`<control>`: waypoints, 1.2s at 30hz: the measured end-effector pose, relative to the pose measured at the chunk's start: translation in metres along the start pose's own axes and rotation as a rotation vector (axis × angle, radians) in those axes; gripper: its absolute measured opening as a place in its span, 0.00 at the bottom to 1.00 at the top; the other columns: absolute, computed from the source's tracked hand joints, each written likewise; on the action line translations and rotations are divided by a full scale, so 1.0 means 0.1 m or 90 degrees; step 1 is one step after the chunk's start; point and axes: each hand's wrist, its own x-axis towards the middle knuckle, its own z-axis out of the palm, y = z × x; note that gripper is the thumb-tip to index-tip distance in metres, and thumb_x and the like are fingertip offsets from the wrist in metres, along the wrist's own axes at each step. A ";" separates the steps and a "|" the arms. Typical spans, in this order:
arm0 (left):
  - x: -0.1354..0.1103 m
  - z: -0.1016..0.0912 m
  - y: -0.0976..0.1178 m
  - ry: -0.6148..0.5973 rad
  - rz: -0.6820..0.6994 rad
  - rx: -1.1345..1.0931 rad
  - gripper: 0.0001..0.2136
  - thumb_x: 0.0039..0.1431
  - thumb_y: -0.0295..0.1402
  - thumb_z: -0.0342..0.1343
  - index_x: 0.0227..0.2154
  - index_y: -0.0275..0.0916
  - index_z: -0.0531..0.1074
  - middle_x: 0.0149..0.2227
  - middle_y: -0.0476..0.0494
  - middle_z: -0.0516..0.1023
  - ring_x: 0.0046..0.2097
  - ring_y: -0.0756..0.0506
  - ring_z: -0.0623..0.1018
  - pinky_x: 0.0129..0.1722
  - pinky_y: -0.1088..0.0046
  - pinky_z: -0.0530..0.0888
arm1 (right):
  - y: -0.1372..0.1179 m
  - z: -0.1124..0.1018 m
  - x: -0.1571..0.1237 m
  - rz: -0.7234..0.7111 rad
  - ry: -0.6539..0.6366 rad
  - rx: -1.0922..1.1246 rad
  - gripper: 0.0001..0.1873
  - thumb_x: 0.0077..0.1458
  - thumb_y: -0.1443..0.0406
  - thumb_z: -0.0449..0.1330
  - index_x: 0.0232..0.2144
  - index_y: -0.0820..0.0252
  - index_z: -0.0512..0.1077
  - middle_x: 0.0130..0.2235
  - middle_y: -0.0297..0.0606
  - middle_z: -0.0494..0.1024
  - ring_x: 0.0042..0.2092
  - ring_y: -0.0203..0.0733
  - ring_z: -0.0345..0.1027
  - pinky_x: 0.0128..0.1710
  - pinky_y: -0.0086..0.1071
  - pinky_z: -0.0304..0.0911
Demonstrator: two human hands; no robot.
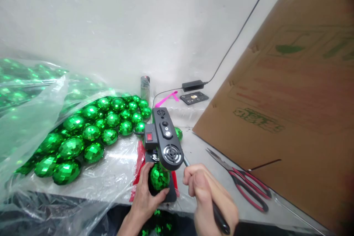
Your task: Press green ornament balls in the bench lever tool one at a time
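Observation:
A shiny green faceted ball (159, 177) sits at the front of a black machine (167, 138) that has round vents and a red switch. My left hand (145, 193) is closed around the ball's left and front sides, thumb and fingers on it. To the right, my right hand (208, 197) wraps round a metal lever with a black handle (220, 221) joined to the machine's side. The machine's head hides the top of the ball, so the contact there cannot be seen. Red plastic (140, 160) lies under the machine's base.
Many green faceted balls (91, 132) lie left, partly under clear plastic (56, 107). Red-and-black scissors (246, 182) rest at right, beside a large cardboard box (276, 92). Behind are a power adapter (193, 85), a dark phone-like slab (194, 98), a pink ribbon (166, 99) and a small cylinder (145, 87).

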 end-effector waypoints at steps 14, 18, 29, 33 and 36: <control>0.01 0.05 -0.17 -0.017 0.069 0.055 0.39 0.48 0.36 0.72 0.65 0.40 0.69 0.64 0.28 0.79 0.65 0.25 0.80 0.64 0.38 0.79 | -0.06 0.09 -0.04 0.061 0.058 0.018 0.20 0.77 0.71 0.50 0.30 0.56 0.66 0.29 0.32 0.69 0.30 0.32 0.65 0.30 0.28 0.60; 0.08 0.02 -0.07 -0.056 0.048 0.064 0.38 0.50 0.36 0.71 0.66 0.40 0.69 0.64 0.29 0.79 0.64 0.26 0.80 0.63 0.40 0.79 | -0.04 0.08 -0.03 0.038 0.046 0.016 0.19 0.77 0.72 0.50 0.30 0.56 0.66 0.29 0.31 0.69 0.30 0.32 0.65 0.30 0.28 0.60; 0.19 0.11 -0.03 -0.038 0.098 0.106 0.38 0.43 0.37 0.73 0.61 0.41 0.73 0.59 0.32 0.83 0.60 0.25 0.82 0.65 0.32 0.74 | -0.09 0.17 -0.09 0.083 0.111 0.010 0.21 0.76 0.71 0.51 0.27 0.57 0.66 0.28 0.31 0.69 0.29 0.33 0.64 0.30 0.31 0.57; 0.18 0.12 -0.04 -0.027 0.092 0.104 0.38 0.42 0.37 0.73 0.60 0.41 0.73 0.58 0.33 0.83 0.60 0.26 0.82 0.64 0.36 0.76 | 0.06 0.15 -0.19 0.013 0.100 -0.015 0.22 0.76 0.72 0.50 0.26 0.56 0.65 0.27 0.31 0.68 0.26 0.33 0.64 0.28 0.32 0.57; 0.19 0.13 -0.02 -0.024 0.094 0.100 0.38 0.41 0.37 0.73 0.60 0.42 0.73 0.57 0.34 0.84 0.59 0.26 0.82 0.64 0.36 0.76 | 0.18 0.11 -0.26 -0.032 0.083 -0.033 0.22 0.76 0.72 0.50 0.26 0.56 0.64 0.26 0.30 0.69 0.26 0.33 0.66 0.27 0.30 0.59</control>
